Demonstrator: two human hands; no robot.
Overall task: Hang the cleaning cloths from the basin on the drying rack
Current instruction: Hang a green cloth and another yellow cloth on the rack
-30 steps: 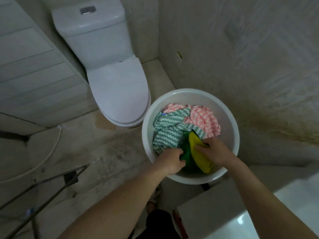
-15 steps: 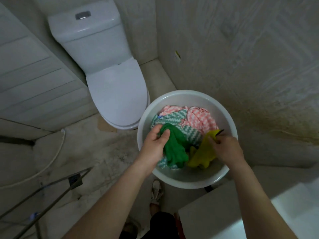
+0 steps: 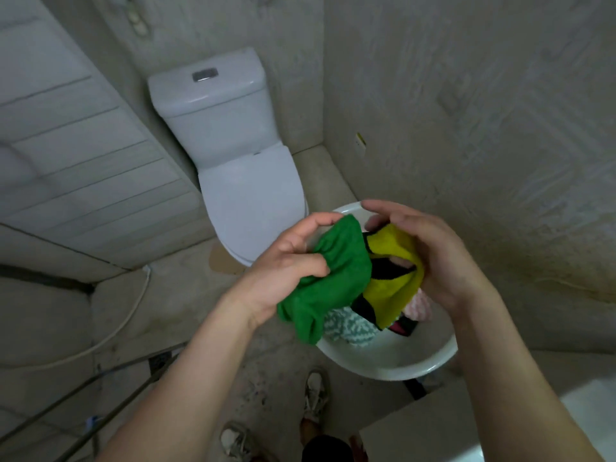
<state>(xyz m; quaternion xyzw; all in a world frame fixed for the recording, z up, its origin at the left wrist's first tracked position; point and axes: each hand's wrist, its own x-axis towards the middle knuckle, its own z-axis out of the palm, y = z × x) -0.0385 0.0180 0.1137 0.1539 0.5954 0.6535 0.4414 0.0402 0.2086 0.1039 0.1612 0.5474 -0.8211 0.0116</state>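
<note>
My left hand (image 3: 286,265) grips a bunched green cloth (image 3: 333,281) and holds it up above the white basin (image 3: 386,365). My right hand (image 3: 433,258) holds a yellow cloth with black trim (image 3: 390,281) right beside it, the two cloths touching. Under them in the basin lie a teal-and-white zigzag cloth (image 3: 346,328) and a pink-and-white cloth (image 3: 418,308), mostly hidden by the lifted cloths. The thin metal bars of the drying rack (image 3: 110,398) cross the lower left corner.
A white toilet (image 3: 233,155) with its lid down stands just behind the basin against the wall. A white hose (image 3: 110,331) trails over the stained floor at left. A white counter edge (image 3: 450,425) sits at the lower right. My shoes (image 3: 315,395) stand below the basin.
Both hands have lifted out of the basin, raising the green and yellow cloths above it. The view has tilted up, so more of the wall and the toilet tank shows.
</note>
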